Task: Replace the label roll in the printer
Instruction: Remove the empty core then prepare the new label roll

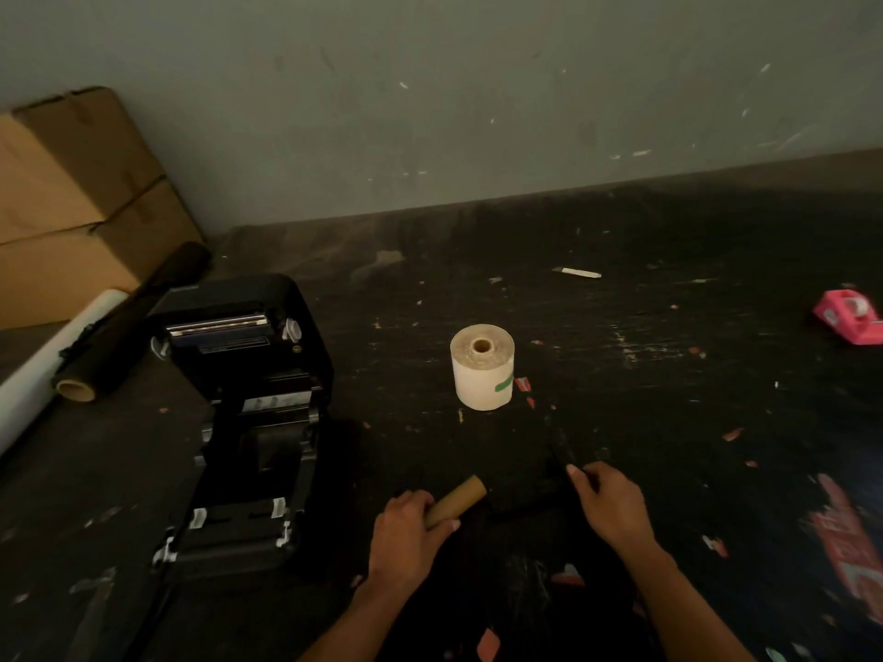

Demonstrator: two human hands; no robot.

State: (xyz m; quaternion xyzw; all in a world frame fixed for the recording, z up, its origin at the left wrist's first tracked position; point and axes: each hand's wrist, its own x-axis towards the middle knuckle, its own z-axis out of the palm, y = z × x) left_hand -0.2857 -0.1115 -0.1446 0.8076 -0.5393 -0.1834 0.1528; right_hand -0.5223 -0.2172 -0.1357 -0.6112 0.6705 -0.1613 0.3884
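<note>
A full label roll (481, 366) stands on end at the centre of the frame on the dark, scuffed table (645, 375), its cream paper wound tight around a brown core, a green strip on its side. At lower left the black printer (248, 413) lies open, lid tilted back, its roll bay dark and apparently without a roll. The left hand (406, 532) grips an empty brown cardboard core (457, 499) near the bottom centre. The right hand (607, 504), fingers curled, pinches a dark, indistinct spindle (525, 506). Cardboard boxes (81, 203) sit stacked at upper left.
</note>
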